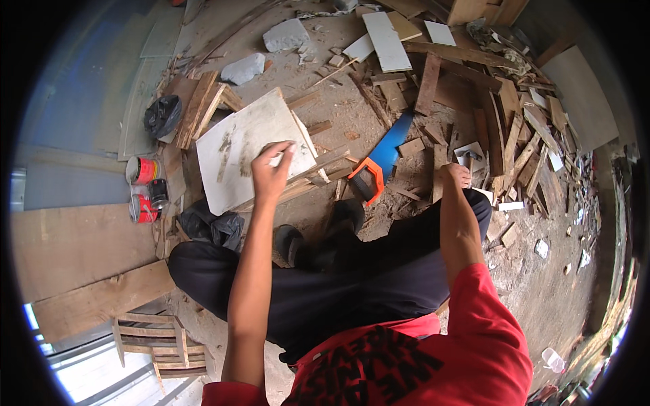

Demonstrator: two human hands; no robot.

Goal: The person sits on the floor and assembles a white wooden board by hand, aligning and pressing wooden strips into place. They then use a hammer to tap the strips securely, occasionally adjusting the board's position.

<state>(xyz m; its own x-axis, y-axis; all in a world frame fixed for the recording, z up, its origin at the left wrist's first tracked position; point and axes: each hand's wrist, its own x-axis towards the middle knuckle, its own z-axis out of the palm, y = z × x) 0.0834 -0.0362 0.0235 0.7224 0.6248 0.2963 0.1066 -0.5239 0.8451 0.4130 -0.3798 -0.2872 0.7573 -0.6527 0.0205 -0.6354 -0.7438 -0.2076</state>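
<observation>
My left hand is above a white, stained board that lies tilted on some wooden strips. Its thumb and fingers are pinched together; whatever is between them is too small to make out. By my right knee, my right hand is closed in a fist around the handle of what looks like a hammer, whose dark head shows just beyond the fingers. Between the two hands, a handsaw with a blue blade and orange handle lies on the ground, touched by neither.
Scrap wood is heaped at the right and far right. Red paint cans and a black plastic bag are at the left. Concrete lumps lie at the far side. A slatted wooden piece stands at the near left.
</observation>
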